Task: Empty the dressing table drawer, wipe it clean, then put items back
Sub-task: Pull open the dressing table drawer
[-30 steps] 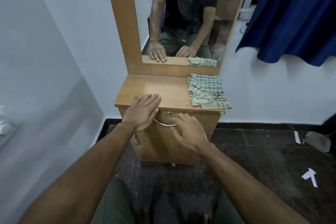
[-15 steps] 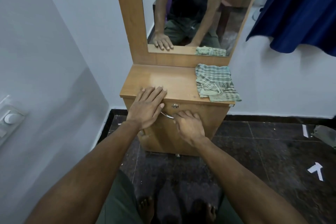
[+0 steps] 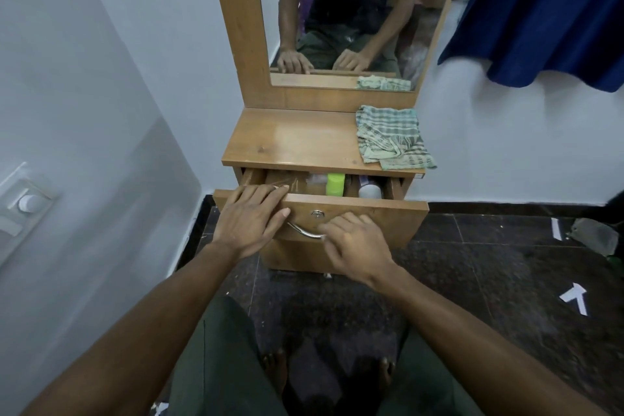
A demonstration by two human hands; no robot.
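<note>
Pale blue walls (image 3: 101,78), dark speckled tile floor (image 3: 472,280), navy curtain (image 3: 547,10) at upper right

Most of the drawer (image 3: 354,213) interior sits tucked under the surface (image 3: 297,142), so only slivers show. The right hand (image 3: 358,246) covers the handle's (image 3: 304,232) right end, its grip unclear. Mirror (image 3: 347,10) cropped up top.

Green-checked cloth (image 3: 393,137), lime-green bottle (image 3: 335,184)

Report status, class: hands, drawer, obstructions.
Right hand on the handle; left hand flat on the drawer front. Drawer partly open, items inside. Nothing blocking.
</note>
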